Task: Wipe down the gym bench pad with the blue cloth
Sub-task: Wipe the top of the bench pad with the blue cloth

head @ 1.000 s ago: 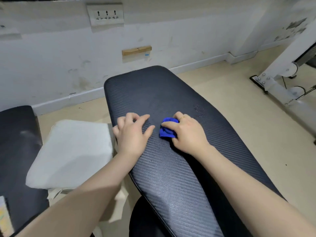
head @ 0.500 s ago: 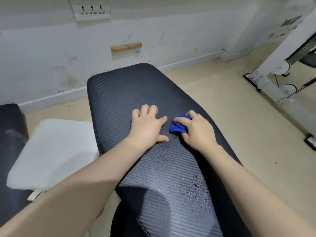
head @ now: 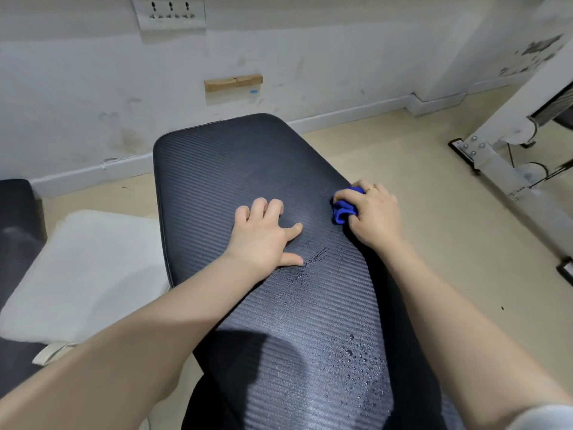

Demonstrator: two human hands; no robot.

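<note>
R hand (head: 373,217) has the blue cloth (head: 343,205) balled up under curled fingers, right at the right edge of the bench pad (head: 217,169), roughly mid-length. L hand (head: 263,235) is flat on the surface nearby, fingers spread, holding nothing. Cloth looks soft and super light imo, squishes to whatever shape, so bunching it in the palm seems the way to go. Pad looks ribbed and firm-ish w/ water droplets (head: 356,364) on the near end, prob a bit slick there.
</note>
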